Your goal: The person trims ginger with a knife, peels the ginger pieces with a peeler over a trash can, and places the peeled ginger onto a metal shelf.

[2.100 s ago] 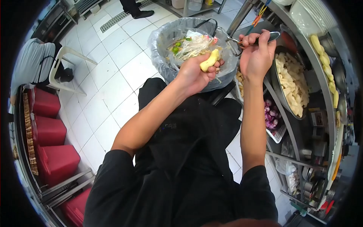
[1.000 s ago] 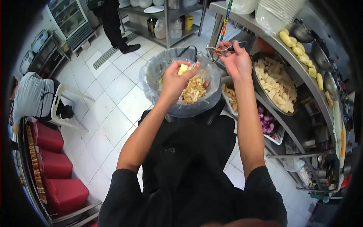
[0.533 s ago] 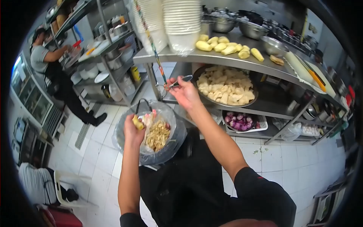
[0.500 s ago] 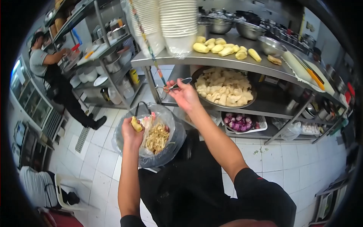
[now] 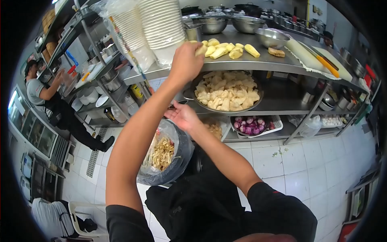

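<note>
My left hand [image 5: 187, 60] is above the near edge of the steel table, fingers closed around a peeled yellow root vegetable [image 5: 200, 50]. More peeled yellow pieces [image 5: 219, 52] lie in a loose row beside it. Lower down, my right hand [image 5: 181, 116] is palm up with a peeler [image 5: 172, 106] at its thumb and fingers, mostly hidden. A beaded cord [image 5: 128, 50] hangs down toward that hand, partly behind my left forearm. Below it, a bag-lined bin [image 5: 181, 161] holds a heap of peelings [image 5: 162, 155].
On the shelf under the table [image 5: 169, 70] sits a wide basin of pale chunks [image 5: 227, 92]. Purple onions [image 5: 250, 126] are lower. Stacked white containers [image 5: 161, 28], steel bowls [image 5: 272, 38] and a board with orange-handled knife [image 5: 327, 66] stand on top. A person [image 5: 48, 97] works at left.
My left hand has risen from over the bin to the tabletop, carrying the yellow piece. My right hand is lower and more open-palmed. The view has shifted a little to the right.
</note>
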Available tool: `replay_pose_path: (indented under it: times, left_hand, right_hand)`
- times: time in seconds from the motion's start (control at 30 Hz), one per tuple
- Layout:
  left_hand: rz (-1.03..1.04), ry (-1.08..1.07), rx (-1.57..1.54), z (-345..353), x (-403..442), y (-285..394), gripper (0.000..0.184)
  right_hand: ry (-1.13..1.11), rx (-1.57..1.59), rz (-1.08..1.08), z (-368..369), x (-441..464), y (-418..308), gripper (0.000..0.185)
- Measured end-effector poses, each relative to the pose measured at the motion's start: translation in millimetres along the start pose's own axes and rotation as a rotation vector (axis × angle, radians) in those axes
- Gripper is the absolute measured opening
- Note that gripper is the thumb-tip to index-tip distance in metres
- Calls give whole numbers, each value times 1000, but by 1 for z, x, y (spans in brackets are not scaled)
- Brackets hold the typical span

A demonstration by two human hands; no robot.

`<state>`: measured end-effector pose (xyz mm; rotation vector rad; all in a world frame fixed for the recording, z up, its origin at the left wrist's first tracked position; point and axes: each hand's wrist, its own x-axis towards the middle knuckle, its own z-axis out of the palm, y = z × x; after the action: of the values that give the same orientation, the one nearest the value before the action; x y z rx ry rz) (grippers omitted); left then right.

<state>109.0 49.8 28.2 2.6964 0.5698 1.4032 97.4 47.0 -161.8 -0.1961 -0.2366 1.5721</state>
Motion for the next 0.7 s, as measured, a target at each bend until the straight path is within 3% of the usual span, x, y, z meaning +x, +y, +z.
replay_pose_path:
  times: [0.23, 0.37, 0.4, 0.57, 0.63, 0.7]
  left_hand:
    - [91, -5, 239, 55, 76, -29, 35]
    - [36, 175, 344, 73, 76, -18, 46]
    - [115, 166, 304, 74, 75, -11, 44]
    - [468, -38, -13, 95, 71, 64, 36]
    - [534, -202, -37, 106, 68, 104, 35]
    - [574, -220, -79, 134, 72, 126, 35]
  right_hand:
    - [-36, -19, 0, 4, -14, 17, 17]
    - [-55, -12, 2, 0, -14, 16, 17]
    - [-47, -9, 1, 1, -17, 15, 17]
    - [-128, -43, -67, 8, -28, 15, 18]
    - [-264, -8, -126, 14, -34, 19, 22]
    - [-304, 88, -115, 17, -44, 27, 31]
